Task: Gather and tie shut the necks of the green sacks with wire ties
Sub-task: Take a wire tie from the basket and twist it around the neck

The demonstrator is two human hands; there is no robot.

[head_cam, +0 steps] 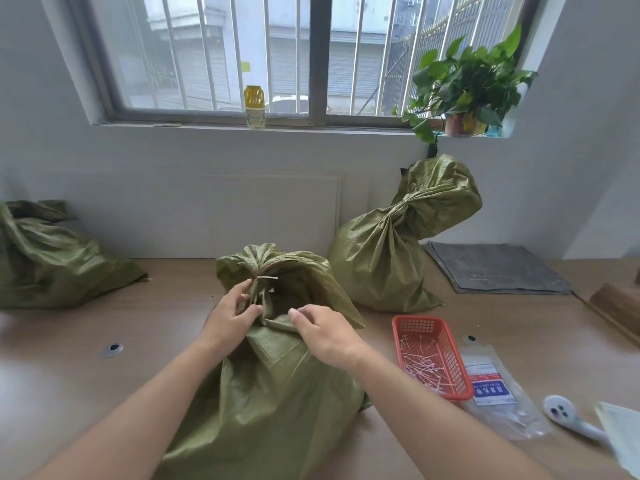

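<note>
No wording could be read with certainty. In the lower right of the frame, a clear plastic bag (512, 419) carried a white label (487, 381) with a red stripe and a blue band of white characters, upside down and too blurred to make out. At upper centre, the print on a yellow bottle (254, 107) was too small to read.

The one view comes from a wide-angle camera on the person's head. It looks forward and down across the bench (156, 341) toward the wall (173, 161) and window (225, 64). It is close: the nearest sack (277, 393) fills the lower middle, with the left hand (232, 317) and right hand (322, 330) at centre.
</note>
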